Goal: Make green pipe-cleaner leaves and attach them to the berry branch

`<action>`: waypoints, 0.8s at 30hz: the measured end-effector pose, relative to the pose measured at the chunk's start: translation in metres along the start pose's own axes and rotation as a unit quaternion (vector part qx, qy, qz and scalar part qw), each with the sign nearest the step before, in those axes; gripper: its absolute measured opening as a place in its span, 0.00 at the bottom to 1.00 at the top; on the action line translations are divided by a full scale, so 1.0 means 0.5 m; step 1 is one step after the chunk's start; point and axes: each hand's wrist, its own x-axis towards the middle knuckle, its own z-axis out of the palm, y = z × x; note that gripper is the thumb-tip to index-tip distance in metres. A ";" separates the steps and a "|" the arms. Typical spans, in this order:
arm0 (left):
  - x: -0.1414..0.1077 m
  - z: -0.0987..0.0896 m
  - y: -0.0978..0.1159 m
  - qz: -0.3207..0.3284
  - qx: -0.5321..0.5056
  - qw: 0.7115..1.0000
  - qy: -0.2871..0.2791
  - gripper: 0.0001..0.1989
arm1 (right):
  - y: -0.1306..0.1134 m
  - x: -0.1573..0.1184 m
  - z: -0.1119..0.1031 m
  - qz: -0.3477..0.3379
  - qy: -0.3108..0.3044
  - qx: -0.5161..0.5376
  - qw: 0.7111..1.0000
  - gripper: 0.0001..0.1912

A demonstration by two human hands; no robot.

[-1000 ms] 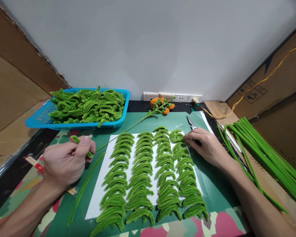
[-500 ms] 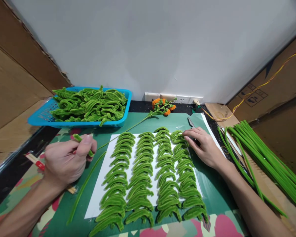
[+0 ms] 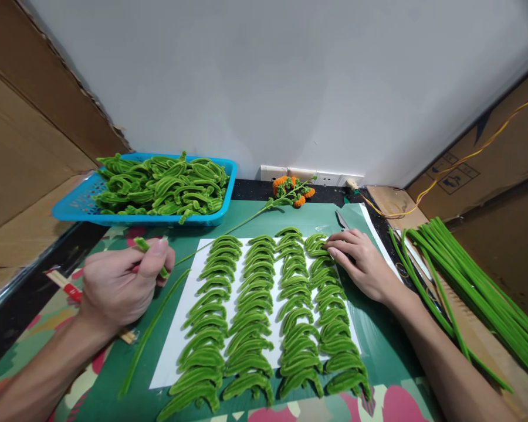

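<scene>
Green matting (image 3: 382,340) overlies the desk (image 3: 246,189), beneath white paper (image 3: 169,360) bearing four columns of curved chenille strips (image 3: 255,305). A blue basket (image 3: 209,220) at far left holds more. The left hand (image 3: 121,284) closes round a short chenille piece (image 3: 141,244); the right hand (image 3: 363,261) touches the rightmost column's top, its pinch unclear.

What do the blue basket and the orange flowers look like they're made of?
The blue basket: probably plastic, smooth and slightly glossy, with molded-looking holes in its side. The orange flowers: seemingly fuzzy craft stems, matte, judging by their ridged, coiled look; yarn is possible.
</scene>
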 end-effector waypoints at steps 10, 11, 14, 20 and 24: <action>-0.006 -0.004 -0.006 -0.008 0.008 1.000 -0.008 0.23 | 0.006 -0.002 -0.003 0.001 0.027 0.013 1.000 0.17; -0.007 -0.004 -0.007 -0.009 0.010 1.000 -0.007 0.23 | 0.007 0.001 -0.004 0.001 0.037 0.016 0.999 0.17; -0.009 -0.005 -0.009 -0.016 0.006 1.000 -0.009 0.24 | 0.013 0.019 -0.008 -0.008 0.046 0.035 0.998 0.19; -0.010 -0.007 -0.006 -0.011 -0.016 1.000 -0.009 0.22 | 0.027 0.046 -0.002 0.003 0.008 0.074 0.997 0.20; -0.007 -0.006 -0.004 0.009 -0.012 1.000 -0.001 0.23 | 0.033 0.038 0.008 0.005 0.008 0.084 0.996 0.22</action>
